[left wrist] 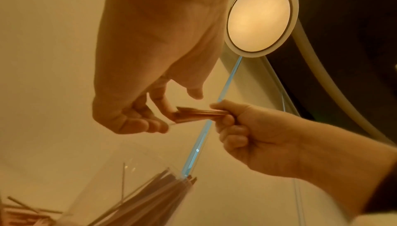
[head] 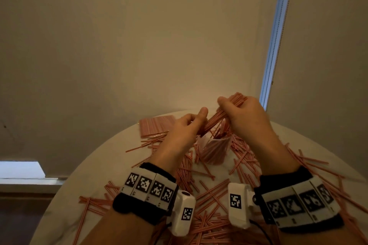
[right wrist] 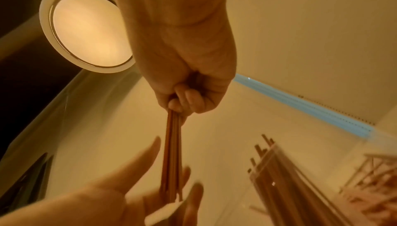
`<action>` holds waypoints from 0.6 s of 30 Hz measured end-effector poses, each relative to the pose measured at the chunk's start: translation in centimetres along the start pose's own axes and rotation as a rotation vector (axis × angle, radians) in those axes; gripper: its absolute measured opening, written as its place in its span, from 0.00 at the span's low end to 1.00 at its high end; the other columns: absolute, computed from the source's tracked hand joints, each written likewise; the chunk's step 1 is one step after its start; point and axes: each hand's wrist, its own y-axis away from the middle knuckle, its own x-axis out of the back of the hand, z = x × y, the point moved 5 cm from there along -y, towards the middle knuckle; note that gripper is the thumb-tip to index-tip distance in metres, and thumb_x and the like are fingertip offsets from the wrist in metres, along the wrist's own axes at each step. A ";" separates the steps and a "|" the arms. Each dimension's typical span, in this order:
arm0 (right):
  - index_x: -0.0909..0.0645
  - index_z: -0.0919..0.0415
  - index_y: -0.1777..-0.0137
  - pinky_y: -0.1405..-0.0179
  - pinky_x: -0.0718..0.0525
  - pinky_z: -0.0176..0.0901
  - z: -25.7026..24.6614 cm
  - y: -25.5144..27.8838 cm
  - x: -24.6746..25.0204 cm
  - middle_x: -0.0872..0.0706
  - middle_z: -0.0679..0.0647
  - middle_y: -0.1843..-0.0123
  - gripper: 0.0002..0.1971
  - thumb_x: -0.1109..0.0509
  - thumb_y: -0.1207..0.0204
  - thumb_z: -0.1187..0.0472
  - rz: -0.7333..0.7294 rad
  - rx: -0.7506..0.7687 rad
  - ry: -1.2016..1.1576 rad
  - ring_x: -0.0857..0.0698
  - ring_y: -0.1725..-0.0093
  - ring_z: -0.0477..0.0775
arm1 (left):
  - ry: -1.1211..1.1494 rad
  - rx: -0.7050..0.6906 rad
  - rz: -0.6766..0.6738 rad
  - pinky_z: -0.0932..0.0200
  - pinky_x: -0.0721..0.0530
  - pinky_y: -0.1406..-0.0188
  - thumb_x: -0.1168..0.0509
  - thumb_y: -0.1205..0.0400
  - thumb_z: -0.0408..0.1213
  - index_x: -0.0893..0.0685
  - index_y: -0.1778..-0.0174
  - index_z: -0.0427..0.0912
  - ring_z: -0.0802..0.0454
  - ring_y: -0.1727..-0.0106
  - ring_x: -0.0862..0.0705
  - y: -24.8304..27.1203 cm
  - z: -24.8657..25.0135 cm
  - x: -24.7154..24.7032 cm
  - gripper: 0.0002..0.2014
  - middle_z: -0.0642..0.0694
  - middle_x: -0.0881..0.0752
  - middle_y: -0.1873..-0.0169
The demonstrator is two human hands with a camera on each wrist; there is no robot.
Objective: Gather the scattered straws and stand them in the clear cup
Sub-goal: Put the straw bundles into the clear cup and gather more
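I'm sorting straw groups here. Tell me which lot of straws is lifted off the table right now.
The bundle of straws gripped by the right hand, with the left hand at its lower end; the others lie scattered or stand in the clear cup.

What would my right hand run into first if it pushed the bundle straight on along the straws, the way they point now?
Most likely your left hand: the bundle of straws gripped by the right hand slants down-left into its fingers. The clear cup sits below that line, though depth is uncertain.

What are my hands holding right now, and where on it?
A bundle of straws. The right hand grips its upper end; the left hand holds the lower end, above the clear cup.
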 end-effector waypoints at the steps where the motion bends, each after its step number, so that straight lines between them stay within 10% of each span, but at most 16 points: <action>1: 0.15 0.57 0.69 0.70 0.18 0.47 0.2 -0.2 0.9 0.13 0.51 0.73 0.22 0.32 0.21 0.41 0.061 0.024 0.039 0.19 0.78 0.43 | -0.045 0.000 0.028 0.53 0.17 0.46 0.34 0.27 0.77 0.14 0.42 0.55 0.58 0.44 0.12 -0.4 0.1 0.3 0.32 0.56 0.10 0.44; 9: 0.15 0.54 0.64 0.72 0.20 0.41 2.7 -3.5 -0.8 0.12 0.49 0.71 0.20 0.32 0.21 0.39 -0.051 0.040 0.403 0.13 0.70 0.48 | -0.802 0.127 -0.261 0.33 0.35 0.16 0.22 0.42 0.76 0.57 0.09 0.49 0.36 0.12 0.42 -4.4 -0.6 -2.4 0.74 0.37 0.46 0.11; 14: 0.11 0.51 0.56 0.55 0.12 0.48 5.0 -4.8 -4.0 0.09 0.49 0.59 0.12 0.27 0.22 0.44 -0.514 0.057 0.742 0.12 0.59 0.48 | -0.843 0.146 -0.226 0.39 0.21 0.27 0.16 0.37 0.63 0.47 0.11 0.44 0.35 0.20 0.29 -5.1 -1.8 -3.3 0.66 0.37 0.36 0.18; 18: 0.10 0.52 0.54 0.53 0.10 0.48 5.0 -5.7 -3.9 0.09 0.50 0.57 0.08 0.22 0.25 0.49 -0.487 0.095 0.736 0.12 0.58 0.48 | -0.812 0.124 -0.200 0.38 0.20 0.26 0.15 0.37 0.61 0.46 0.12 0.44 0.36 0.20 0.29 -5.1 -2.2 -3.0 0.65 0.38 0.35 0.18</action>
